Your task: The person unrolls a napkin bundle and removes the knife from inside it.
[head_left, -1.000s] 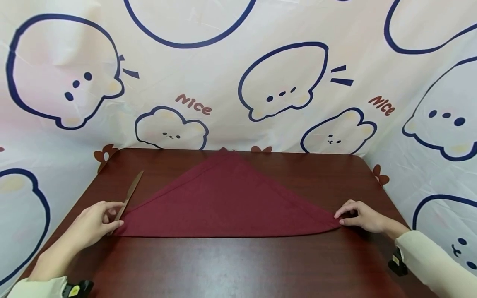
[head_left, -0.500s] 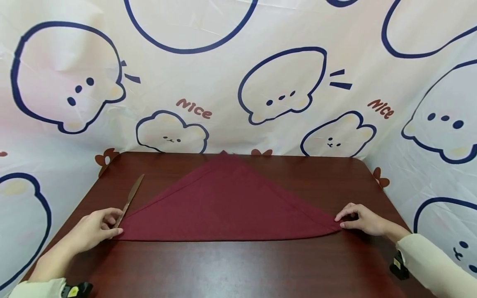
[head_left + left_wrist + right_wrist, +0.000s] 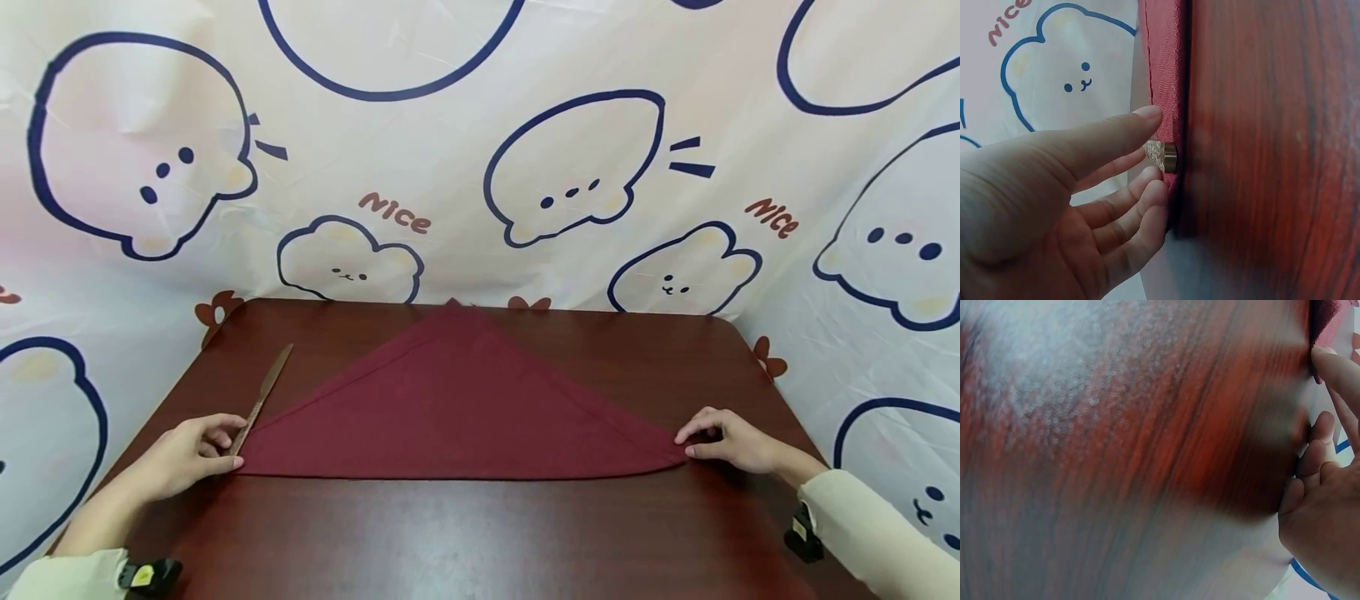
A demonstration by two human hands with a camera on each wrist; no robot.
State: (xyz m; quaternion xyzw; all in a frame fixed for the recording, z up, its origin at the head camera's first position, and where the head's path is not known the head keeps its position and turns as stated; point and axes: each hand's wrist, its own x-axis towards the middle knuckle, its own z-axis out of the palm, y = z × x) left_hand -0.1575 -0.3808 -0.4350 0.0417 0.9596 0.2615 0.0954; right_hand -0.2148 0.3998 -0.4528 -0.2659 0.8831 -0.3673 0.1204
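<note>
A burgundy cloth napkin (image 3: pixel 457 408), folded into a triangle, lies on the brown table with its long edge toward me. At its left corner a bronze-coloured table knife (image 3: pixel 273 375) lies slanted, blade pointing away. My left hand (image 3: pixel 187 450) holds the knife's handle low down, the thumb right at the napkin's edge. In the left wrist view the handle's end (image 3: pixel 1170 157) shows between thumb and fingers, over the red cloth. My right hand (image 3: pixel 723 437) pinches the napkin's right corner between thumb and forefinger; its other fingers are bent.
The wooden table (image 3: pixel 480 542) has rounded far corners. A pale curtain (image 3: pixel 450 167) with cartoon prints hangs close behind it and along both sides.
My left hand has moved slightly toward me along the knife's handle, its thumb now lower by the napkin's edge. The right hand keeps its pinch, and the head view has shifted a little.
</note>
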